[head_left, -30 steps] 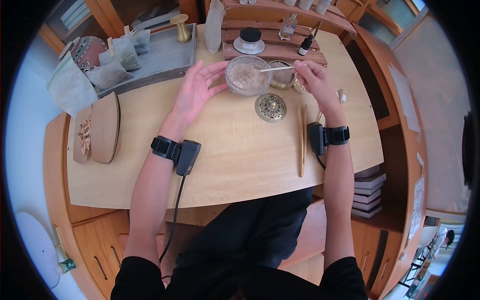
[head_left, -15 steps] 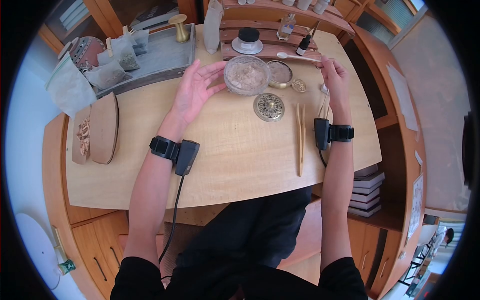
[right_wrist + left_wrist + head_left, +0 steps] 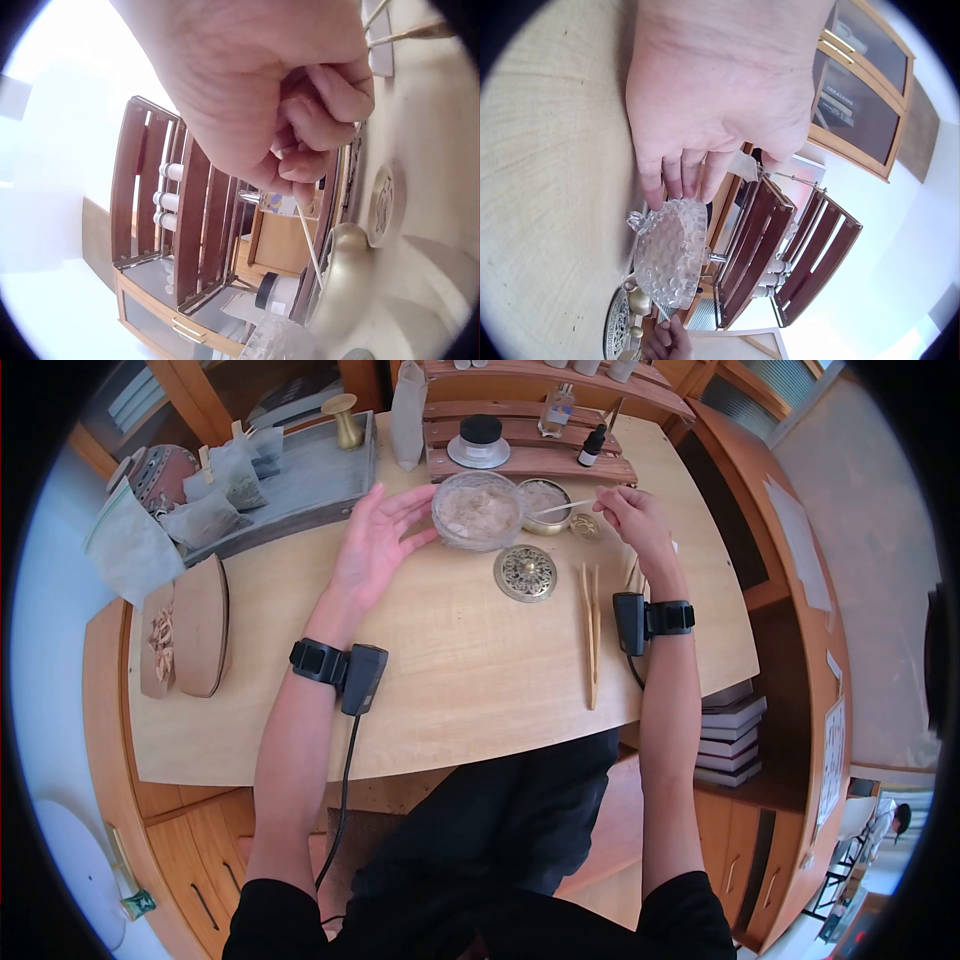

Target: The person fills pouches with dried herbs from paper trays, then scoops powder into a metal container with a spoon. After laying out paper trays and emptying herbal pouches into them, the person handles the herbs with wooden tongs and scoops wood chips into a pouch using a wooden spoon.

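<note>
My left hand rests its fingertips at the left side of a textured clear glass bowl, fingers nearly straight. Pinkish-grey powder fills that bowl. In my right hand, thumb and fingers pinch the handle end of a thin white spoon. The spoon's far end dips inside a small round brass burner holding greyish powder, just right of the glass bowl. A pierced brass lid lies in front of them, and a small patterned brass disc sits right of the burner.
Wooden tongs lie near my right wrist. Behind the bowls stands a slatted wooden rack with a black-lidded jar and a dropper bottle. At left are a grey tray with bags and a wooden box beside wood chips.
The spoon was over the glass bowl, then swung right and up toward the dropper bottle, and is now down in the brass burner. My left hand has stayed at the glass bowl.
</note>
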Available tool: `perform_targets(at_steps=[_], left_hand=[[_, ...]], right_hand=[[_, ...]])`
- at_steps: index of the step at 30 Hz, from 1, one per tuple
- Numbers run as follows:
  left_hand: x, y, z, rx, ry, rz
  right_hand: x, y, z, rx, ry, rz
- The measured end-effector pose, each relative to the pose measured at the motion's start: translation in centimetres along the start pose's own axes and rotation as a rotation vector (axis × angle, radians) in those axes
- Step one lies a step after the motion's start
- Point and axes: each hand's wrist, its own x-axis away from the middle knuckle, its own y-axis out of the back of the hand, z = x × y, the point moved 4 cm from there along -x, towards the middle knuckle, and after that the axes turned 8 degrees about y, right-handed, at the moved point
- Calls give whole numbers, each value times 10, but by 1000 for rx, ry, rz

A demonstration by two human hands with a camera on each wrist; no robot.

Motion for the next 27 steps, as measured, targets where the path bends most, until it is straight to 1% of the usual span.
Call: perform_targets(at_steps=[1, 3, 9, 13, 15, 16, 18, 19, 22, 23, 25, 26, 27], left_hand=[[0, 1, 0, -3, -1, -9], [1, 0, 0, -6, 0, -9], [1, -1, 0, -6, -2, 4], [1, 2, -1, -3, 1, 7], [1, 1, -1, 4, 1, 6], [1, 1, -1, 11, 2, 7], [1, 0, -1, 14, 3, 7], [1, -1, -1, 19, 3, 8], [1, 1, 0, 22, 6, 17], [1, 0, 0, 18, 10, 19], [2, -2, -1, 16, -3, -5], [2, -1, -1, 16, -2, -5], [2, -1, -1, 12, -4, -3]], right_hand=[[0, 1, -1, 1, -1, -4], [-1, 3, -5, -57, -73, -5], [-1, 10, -5, -137, -49, -109], [-1, 12, -1, -165, -73, -135], [1, 10, 9, -280, -5, -154], [3, 7, 12, -282, -6, -154], [5, -4, 22, -318, 74, -154], [6, -10, 22, -323, 71, -157], [5, -31, 30, -112, 354, -39], [5, -34, 28, -115, 352, -44], [6, -39, 28, -20, 413, 14], [5, -37, 27, -20, 412, 13], [4, -32, 27, -32, 432, -27]])
